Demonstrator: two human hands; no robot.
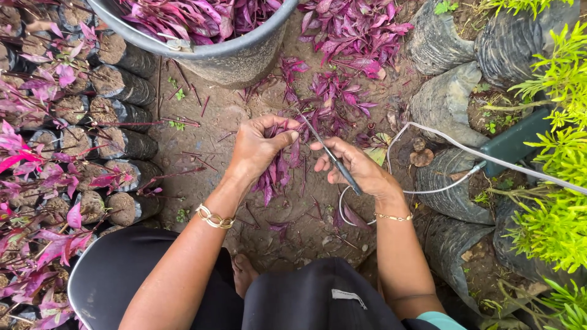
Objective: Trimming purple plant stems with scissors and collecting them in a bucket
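Over bare soil, between rows of black nursery bags, both hands are seen from above.
Left hand: the left hand (260,150) is curled shut, fingers and thumb pressed together around a bunch of purple-leaved cuttings (276,172); the leaves hang below the fist.
Right hand: the right hand (354,168) is partly closed around the dark handle of a thin knife (333,160), with the forefinger stretched along it; the blade is angled up and left, its tip just beside the top of the bunch.
Cuttings: the bunch is held above the ground, midway between the knees, touching only the left hand as far as can be told.
Wrists: a gold chain bracelet (214,217) is worn on the left, a finer gold bracelet (393,217) on the right.
Bucket: a grey bucket (235,58) filled with purple leaves is set at the top.
Ground: loose purple trimmings (351,36) are scattered beyond the hands.
Left side: soil-filled bags (119,85) with pink-leaved shoots are lined up.
Right side: a white hose (452,143) is run across larger bags, near yellow-green foliage (559,208).
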